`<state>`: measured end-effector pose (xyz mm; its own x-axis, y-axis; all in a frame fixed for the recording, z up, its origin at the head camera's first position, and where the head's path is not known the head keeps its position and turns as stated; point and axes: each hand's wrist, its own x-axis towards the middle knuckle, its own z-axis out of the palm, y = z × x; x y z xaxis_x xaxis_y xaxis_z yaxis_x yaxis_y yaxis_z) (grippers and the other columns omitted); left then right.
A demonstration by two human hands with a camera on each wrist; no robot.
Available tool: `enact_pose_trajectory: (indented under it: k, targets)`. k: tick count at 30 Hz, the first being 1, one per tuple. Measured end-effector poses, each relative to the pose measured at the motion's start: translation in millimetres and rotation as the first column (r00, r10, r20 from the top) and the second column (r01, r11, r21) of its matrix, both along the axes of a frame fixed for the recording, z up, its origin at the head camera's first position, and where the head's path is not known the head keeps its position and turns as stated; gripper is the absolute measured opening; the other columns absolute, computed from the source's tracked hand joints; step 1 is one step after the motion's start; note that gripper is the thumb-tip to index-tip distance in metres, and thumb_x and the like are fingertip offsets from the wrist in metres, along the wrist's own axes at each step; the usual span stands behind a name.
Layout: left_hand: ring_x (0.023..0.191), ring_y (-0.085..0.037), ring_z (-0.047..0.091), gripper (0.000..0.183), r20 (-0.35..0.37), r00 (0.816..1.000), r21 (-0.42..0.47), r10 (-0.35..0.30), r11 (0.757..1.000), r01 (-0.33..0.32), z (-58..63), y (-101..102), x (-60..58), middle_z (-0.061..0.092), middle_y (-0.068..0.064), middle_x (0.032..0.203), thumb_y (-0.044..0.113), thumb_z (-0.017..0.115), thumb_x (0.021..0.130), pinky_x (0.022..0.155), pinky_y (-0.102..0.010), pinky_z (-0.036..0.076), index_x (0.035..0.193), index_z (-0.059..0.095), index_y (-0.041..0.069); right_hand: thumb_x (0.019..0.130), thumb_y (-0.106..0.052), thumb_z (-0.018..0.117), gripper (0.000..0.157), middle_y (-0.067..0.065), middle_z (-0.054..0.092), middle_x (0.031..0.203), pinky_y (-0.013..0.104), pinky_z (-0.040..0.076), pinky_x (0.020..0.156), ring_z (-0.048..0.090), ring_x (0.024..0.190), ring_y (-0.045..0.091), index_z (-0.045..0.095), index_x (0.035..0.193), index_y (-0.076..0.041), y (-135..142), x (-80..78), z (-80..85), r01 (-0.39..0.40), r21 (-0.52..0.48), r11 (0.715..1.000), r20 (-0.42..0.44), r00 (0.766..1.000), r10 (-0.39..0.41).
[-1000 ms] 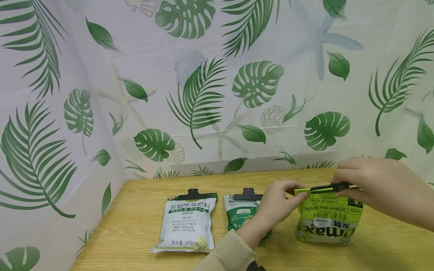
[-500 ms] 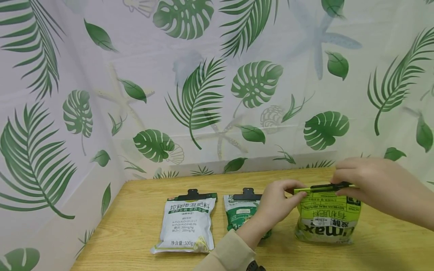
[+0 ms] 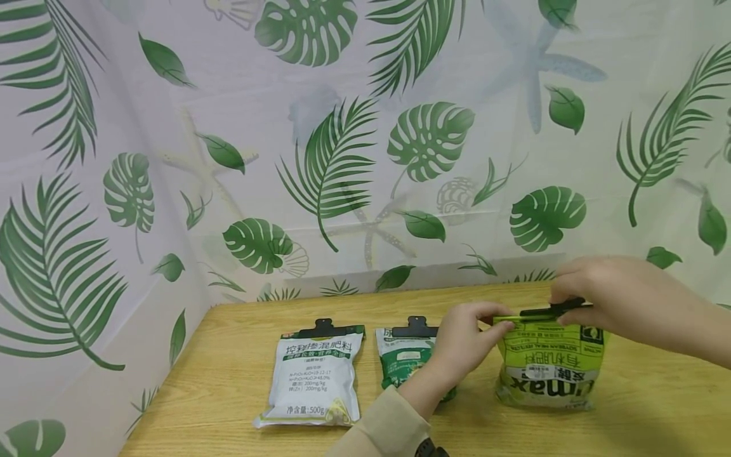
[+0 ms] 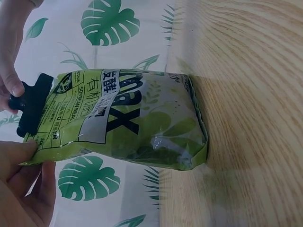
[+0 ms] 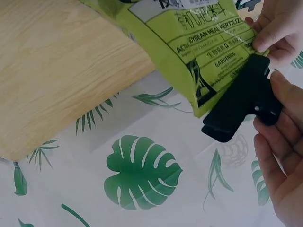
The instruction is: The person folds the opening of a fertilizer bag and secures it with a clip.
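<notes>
A bright green fertilizer bag (image 3: 551,374) stands on the table at the right, its printing upside down in the head view. My left hand (image 3: 471,336) pinches its top left corner between thumb and fingers. With thumb and fingers, my right hand (image 3: 608,301) grips a black clip (image 5: 236,101) by its handle. The clip lies along the bag's top edge; in the left wrist view the same clip (image 4: 37,105) covers the middle of that edge. How firmly its lips bite the bag is hard to tell.
On the wooden table (image 3: 200,393) lies a white fertilizer bag (image 3: 314,374) with a black clip (image 3: 323,327) on top. Beside it, a green and white bag (image 3: 402,362) with another black clip (image 3: 415,325) is partly behind my left forearm. A leaf-print cloth (image 3: 342,190) hangs behind.
My right hand and the clip have shifted a little left along the green bag's top edge. My left hand keeps its pinch on the corner.
</notes>
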<state>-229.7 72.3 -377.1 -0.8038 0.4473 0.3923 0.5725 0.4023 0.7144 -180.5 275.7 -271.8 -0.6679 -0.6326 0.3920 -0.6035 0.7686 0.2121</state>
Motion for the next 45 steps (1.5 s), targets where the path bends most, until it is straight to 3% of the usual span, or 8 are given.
enact_pose_trajectory:
  k: [6, 14, 31, 39, 45]
  targets:
    - [0.081, 0.009, 0.055, 0.014, -0.019, 1.000, 0.003, 0.014, 1.000, -0.014, 0.4, 1, 0.5, 0.068, 0.017, 0.095, 0.027, 0.066, 0.089, 0.060, -0.008, 0.043, 0.100, 0.074, 0.027, 0.059, -0.029, 0.087, 0.032, -0.026, 0.048, 0.071, 0.019, 0.044, 0.053, 0.044, 0.062, -0.008, 0.058, 0.070, -0.036, 1, -7.7, 5.2, 0.000, 0.031, 1.000, 0.088, 0.996, -0.003]
    - [0.075, 0.011, 0.055, 0.012, -0.027, 0.999, 0.034, 0.042, 0.999, -0.041, -0.1, 3, 2.2, 0.069, 0.015, 0.089, 0.027, 0.068, 0.087, 0.059, -0.006, 0.043, 0.097, 0.075, 0.026, 0.065, -0.030, 0.085, 0.032, -0.022, 0.042, 0.061, 0.019, 0.035, 0.051, 0.037, 0.055, -0.004, 0.053, 0.065, -0.032, -2, -13.7, 13.2, 0.084, 0.029, 0.996, 0.261, 0.961, -0.089]
    - [0.069, 0.012, 0.054, 0.009, -0.002, 0.999, 0.084, 0.052, 0.995, -0.052, -2.0, 3, 0.9, 0.069, 0.015, 0.082, 0.027, 0.071, 0.085, 0.056, -0.009, 0.044, 0.093, 0.075, 0.026, 0.064, -0.032, 0.086, 0.040, -0.020, 0.036, 0.057, 0.020, 0.030, 0.052, 0.034, 0.054, -0.003, 0.046, 0.061, -0.032, -12, -14.3, 16.1, 0.067, 0.069, 0.995, 0.259, 0.962, -0.083]
    - [0.055, 0.006, 0.051, 0.006, 0.070, 0.996, 0.156, 0.051, 0.986, -0.061, -4.1, 4, 2.1, 0.067, 0.013, 0.071, 0.023, 0.073, 0.084, 0.049, -0.013, 0.041, 0.090, 0.074, 0.022, 0.064, -0.031, 0.086, 0.037, -0.016, 0.037, 0.057, 0.021, 0.029, 0.051, 0.034, 0.055, 0.000, 0.049, 0.061, -0.030, -13, -19.8, 11.4, 0.066, 0.039, 0.997, 0.330, 0.941, -0.075]
    - [0.056, 0.002, 0.052, 0.005, 0.104, 0.994, 0.192, 0.033, 0.980, -0.053, -4.9, 3, 2.5, 0.062, 0.014, 0.068, 0.025, 0.072, 0.084, 0.050, -0.016, 0.043, 0.088, 0.072, 0.023, 0.065, -0.030, 0.085, 0.038, -0.015, 0.035, 0.057, 0.020, 0.028, 0.052, 0.032, 0.055, -0.001, 0.048, 0.061, -0.028, -9, -23.1, 7.1, 0.062, -0.001, 0.998, 0.361, 0.931, -0.057]
